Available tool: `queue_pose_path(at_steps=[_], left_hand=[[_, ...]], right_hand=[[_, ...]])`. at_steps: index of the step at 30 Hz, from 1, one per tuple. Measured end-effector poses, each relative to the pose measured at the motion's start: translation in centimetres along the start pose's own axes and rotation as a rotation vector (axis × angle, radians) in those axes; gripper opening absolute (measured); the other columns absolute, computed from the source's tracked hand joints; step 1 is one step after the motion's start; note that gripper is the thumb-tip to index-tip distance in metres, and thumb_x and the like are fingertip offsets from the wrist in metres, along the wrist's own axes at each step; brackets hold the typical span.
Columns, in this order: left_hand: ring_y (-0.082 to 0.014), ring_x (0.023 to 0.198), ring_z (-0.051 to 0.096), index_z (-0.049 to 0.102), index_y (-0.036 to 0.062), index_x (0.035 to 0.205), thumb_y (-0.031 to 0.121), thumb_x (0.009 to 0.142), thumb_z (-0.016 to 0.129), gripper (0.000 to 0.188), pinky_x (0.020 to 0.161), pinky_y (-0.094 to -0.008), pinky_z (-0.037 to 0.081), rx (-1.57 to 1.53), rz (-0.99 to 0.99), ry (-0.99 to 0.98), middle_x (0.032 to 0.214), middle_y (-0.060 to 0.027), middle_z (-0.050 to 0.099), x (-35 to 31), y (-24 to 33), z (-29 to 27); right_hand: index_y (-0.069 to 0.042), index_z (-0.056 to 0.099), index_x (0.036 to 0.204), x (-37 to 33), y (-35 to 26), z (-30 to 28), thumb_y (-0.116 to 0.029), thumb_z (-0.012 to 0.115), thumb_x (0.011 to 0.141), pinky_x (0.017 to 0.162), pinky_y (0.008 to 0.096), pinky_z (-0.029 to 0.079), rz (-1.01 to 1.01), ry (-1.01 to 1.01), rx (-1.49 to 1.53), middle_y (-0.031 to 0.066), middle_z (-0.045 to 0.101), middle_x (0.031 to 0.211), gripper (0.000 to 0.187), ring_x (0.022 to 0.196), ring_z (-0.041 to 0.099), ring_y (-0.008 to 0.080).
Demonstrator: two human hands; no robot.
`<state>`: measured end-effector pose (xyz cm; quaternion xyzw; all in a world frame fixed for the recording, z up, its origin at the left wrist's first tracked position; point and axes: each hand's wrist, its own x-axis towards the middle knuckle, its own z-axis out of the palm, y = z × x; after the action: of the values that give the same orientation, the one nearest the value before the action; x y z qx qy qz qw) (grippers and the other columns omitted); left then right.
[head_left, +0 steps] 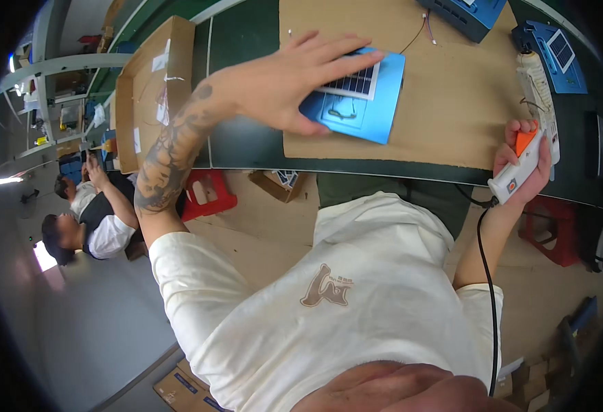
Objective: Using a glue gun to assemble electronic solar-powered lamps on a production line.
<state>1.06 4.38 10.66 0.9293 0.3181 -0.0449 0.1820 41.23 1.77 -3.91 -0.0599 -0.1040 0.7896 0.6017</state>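
A blue panel (387,89) with a small dark solar cell (357,84) set in a white frame lies on a cardboard sheet. Below the cell, a short dark wire loop sits in a shallow recess of the panel. My left hand (308,75) rests across it from the left, fingers spread over its top and the thumb at its lower left edge. At the table's right front, my right hand (531,161) is wrapped around a white glue gun (517,172) with an orange trigger. A black cord runs down from its handle end.
The cardboard sheet (452,117) covers part of the green table. Blue housings (469,17) and another blue panel (555,58) lie at the far right, near a white strip-like object (536,79). An open cardboard box (154,89) stands left. Red stools and a seated person (102,220) are beyond.
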Motion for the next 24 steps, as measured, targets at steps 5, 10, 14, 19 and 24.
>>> queue_pose_path(at_steps=[5, 10, 14, 19, 24], left_hand=[[-0.0410, 0.148, 0.022, 0.029, 0.0183, 0.157, 0.048, 0.070, 0.084, 0.107, 0.120, -0.0537, 0.019, -0.046, -0.042, 0.191, 0.160, -0.0201, 0.025, -2.7, -2.3, 0.7], [-0.0410, 0.150, 0.017, 0.025, 0.0144, 0.158, 0.043, 0.065, 0.090, 0.117, 0.122, -0.0510, 0.019, -0.128, -0.078, 0.278, 0.163, -0.0161, 0.022, -3.4, -1.6, 3.9], [-0.0405, 0.150, 0.017, 0.026, 0.0165, 0.158, 0.033, 0.063, 0.091, 0.116, 0.122, -0.0527, 0.018, -0.079, -0.083, 0.247, 0.163, -0.0145, 0.023, -2.7, -2.1, 3.9], [-0.0404, 0.151, 0.014, 0.033, 0.0172, 0.156, 0.016, 0.069, 0.084, 0.100, 0.121, -0.0551, 0.019, -0.093, 0.096, 0.061, 0.163, -0.0085, 0.027, -1.5, -2.1, 0.9], [-0.0376, 0.147, 0.029, 0.047, 0.0147, 0.148, 0.015, 0.082, 0.075, 0.072, 0.120, -0.0508, 0.025, -0.145, 0.141, 0.252, 0.155, -0.0093, 0.042, -2.0, -2.1, -0.2]], right_hand=[[-0.001, 0.045, 0.121, -0.4, 0.4, 0.4, -0.023, 0.047, 0.101, 0.062, 0.0298, 0.049, -0.005, 0.036, -0.025, 0.0139, 0.054, 0.115, 0.030, 0.120, 0.051, 0.0282], [-0.002, 0.045, 0.119, -0.5, 0.0, 0.3, -0.022, 0.048, 0.100, 0.064, 0.0296, 0.050, -0.014, 0.035, -0.027, 0.0126, 0.052, 0.114, 0.028, 0.121, 0.049, 0.0279], [-0.002, 0.045, 0.118, -0.2, 0.0, 0.4, -0.021, 0.050, 0.099, 0.064, 0.0294, 0.049, -0.026, 0.037, -0.023, 0.0117, 0.049, 0.113, 0.028, 0.119, 0.049, 0.0272], [-0.002, 0.045, 0.118, -0.4, -0.2, 0.2, -0.021, 0.051, 0.098, 0.064, 0.0289, 0.048, -0.048, 0.061, -0.017, 0.0113, 0.049, 0.113, 0.028, 0.117, 0.048, 0.0265], [-0.002, 0.045, 0.118, -0.2, 0.2, 0.5, -0.021, 0.052, 0.098, 0.064, 0.0285, 0.047, -0.050, 0.065, -0.017, 0.0111, 0.048, 0.113, 0.028, 0.117, 0.049, 0.0264]])
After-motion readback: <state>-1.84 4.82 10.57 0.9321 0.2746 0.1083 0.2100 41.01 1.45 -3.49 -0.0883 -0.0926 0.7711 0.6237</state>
